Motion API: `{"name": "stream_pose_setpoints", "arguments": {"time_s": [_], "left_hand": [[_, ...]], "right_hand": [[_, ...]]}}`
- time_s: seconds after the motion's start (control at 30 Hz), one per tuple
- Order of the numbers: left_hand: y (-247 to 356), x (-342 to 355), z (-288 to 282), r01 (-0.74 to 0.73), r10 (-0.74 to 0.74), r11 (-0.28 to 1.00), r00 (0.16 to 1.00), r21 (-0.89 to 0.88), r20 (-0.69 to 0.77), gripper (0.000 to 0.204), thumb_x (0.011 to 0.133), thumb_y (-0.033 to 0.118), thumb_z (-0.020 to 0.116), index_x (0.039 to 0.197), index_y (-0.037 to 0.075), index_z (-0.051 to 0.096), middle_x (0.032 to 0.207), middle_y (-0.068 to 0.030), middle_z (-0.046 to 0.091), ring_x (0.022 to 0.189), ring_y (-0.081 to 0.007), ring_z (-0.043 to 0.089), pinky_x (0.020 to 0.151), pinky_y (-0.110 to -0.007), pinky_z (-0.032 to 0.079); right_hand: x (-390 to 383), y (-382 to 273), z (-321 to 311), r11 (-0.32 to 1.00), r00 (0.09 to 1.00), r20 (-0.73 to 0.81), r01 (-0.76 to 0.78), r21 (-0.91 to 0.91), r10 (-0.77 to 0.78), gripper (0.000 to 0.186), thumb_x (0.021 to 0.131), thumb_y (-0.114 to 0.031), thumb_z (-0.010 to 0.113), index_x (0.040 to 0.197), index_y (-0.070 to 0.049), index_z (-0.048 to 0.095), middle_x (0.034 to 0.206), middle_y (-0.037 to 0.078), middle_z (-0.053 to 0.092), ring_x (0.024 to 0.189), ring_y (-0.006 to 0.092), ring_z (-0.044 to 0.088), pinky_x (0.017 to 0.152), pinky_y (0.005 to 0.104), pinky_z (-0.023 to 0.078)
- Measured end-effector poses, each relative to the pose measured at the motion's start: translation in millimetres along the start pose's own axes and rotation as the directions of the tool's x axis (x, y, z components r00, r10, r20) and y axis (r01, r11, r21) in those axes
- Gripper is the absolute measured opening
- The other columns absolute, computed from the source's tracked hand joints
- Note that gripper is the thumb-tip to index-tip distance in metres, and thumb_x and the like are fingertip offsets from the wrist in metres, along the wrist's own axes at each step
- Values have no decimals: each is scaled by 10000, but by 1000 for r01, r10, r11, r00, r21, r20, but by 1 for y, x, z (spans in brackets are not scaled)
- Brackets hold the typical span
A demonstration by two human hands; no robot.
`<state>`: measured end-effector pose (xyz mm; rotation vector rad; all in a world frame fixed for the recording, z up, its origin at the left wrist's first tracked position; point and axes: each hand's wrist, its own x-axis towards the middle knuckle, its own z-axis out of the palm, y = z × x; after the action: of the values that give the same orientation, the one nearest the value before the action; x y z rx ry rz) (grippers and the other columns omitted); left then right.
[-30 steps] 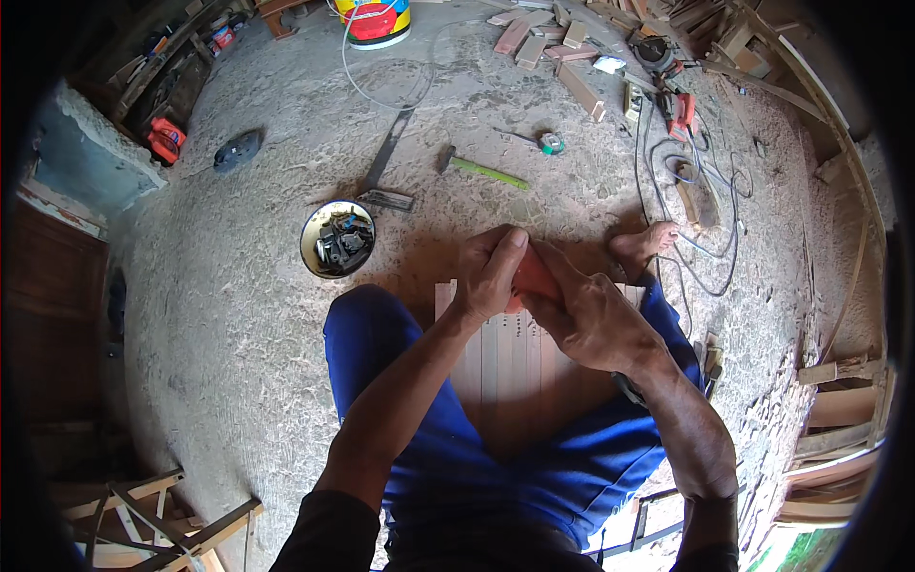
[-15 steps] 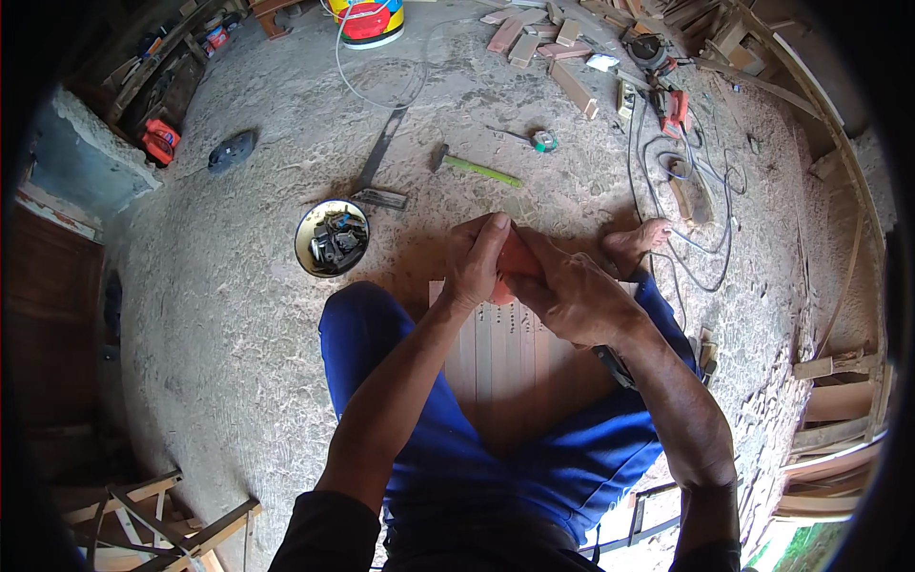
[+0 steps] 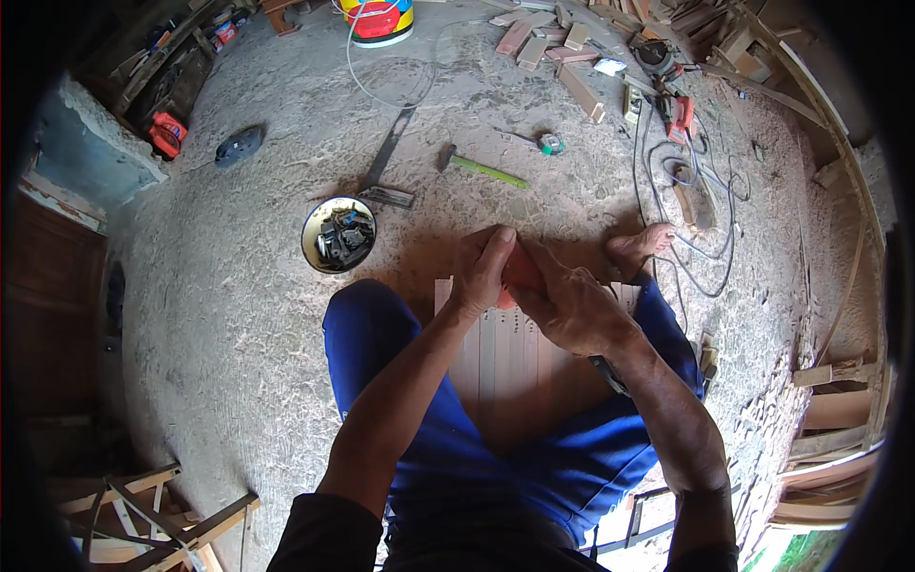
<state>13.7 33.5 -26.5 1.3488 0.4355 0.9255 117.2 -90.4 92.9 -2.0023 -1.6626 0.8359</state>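
Rough floor (image 3: 238, 315) surrounds wooden strips (image 3: 510, 377); over their far edge, left hand (image 3: 482, 275) and right hand (image 3: 583, 310) hold red object (image 3: 523, 271), fingers closed.

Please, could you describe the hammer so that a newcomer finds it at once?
On the grey floor, look straight beyond the person's left hand. Between a dark L-shaped tool and a tape measure lies the hammer. Its long yellow-green handle sets it apart: the L-shaped tool is dark, the tape measure compact.
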Motion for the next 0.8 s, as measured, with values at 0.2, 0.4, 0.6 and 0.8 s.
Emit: {"name": "stream_pose_setpoints", "arguments": {"time_s": [0.2, 0.4, 0.6, 0.8], "left_hand": [[-9, -8, -3, 35, -35, 999, 999, 11, -3, 419, 1011, 330, 515, 732, 26, 585, 618, 7, 511, 611, -78, 451, 544, -301, 375], [-6, -13, -3, 62, -62, 997, 998, 53, 1, 397, 1011, 332, 504, 816, 9, 628, 658, -18, 549, 641, -100, 493, 582, -307, 418], [-4, -17, -3, 74, -75, 996, 997, 41, 19, 394, 1015, 342, 490, 877, 6, 644, 698, -37, 575, 672, -110, 516, 605, -316, 438], [-6, -20, -6, 131, -134, 990, 990, 55, 49, 410, 1017, 360, 481, 895, 7, 650, 703, -39, 582, 675, -118, 526, 616, -319, 446]], "right_hand": [[-3, 4, 10, 998, 998, -43, 38, 51, -36, 630, 987, -278, 585, 1503, -62, 296, 1061, 239, 711, 938, 460, 690, 839, 533, 565], [-4, 10, 14, 1000, 999, -25, 22, 22, -21, 631, 982, -262, 588, 1498, -55, 293, 1065, 241, 708, 929, 468, 685, 835, 536, 564], [-2, 17, 18, 993, 995, -41, 92, 73, -89, 630, 977, -237, 586, 1499, -46, 290, 1060, 251, 705, 933, 470, 683, 835, 536, 562], [-2, 16, 15, 995, 998, -14, 62, 74, -61, 618, 976, -223, 584, 1499, -62, 298, 1029, 244, 712, 907, 471, 688, 822, 540, 564]]}}
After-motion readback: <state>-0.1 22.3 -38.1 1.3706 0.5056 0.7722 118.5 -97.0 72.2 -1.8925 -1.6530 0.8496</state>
